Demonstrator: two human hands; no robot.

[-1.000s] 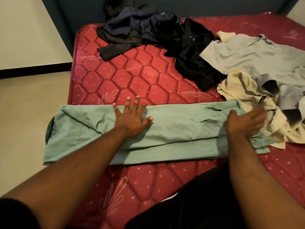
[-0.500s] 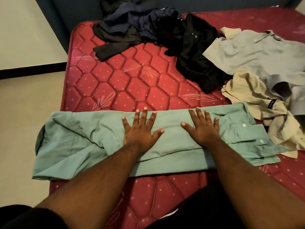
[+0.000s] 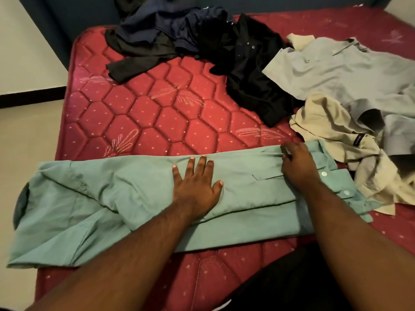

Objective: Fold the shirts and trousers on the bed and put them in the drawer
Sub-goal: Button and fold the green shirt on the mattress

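A green shirt (image 3: 125, 198) lies folded into a long strip across the near edge of the red mattress (image 3: 146, 113), its left end hanging over the mattress side. My left hand (image 3: 197, 185) presses flat on the shirt's middle, fingers spread. Near the chest pocket and button placket, my right hand (image 3: 296, 164) rests on the shirt's right part. Its fingers curl over the far edge, where the cloth puckers.
Unfolded clothes lie across the back and right of the mattress: navy garments (image 3: 170, 23), a black shirt (image 3: 247, 70), a grey shirt (image 3: 336, 72) and a beige garment (image 3: 332, 131) that touches the green shirt's collar end. Pale floor (image 3: 22, 142) runs along the left. No drawer in view.
My right hand slid from the collar end to the middle, lay flat, then moved right and curled at the far edge. The left hand stayed pressed on the shirt.
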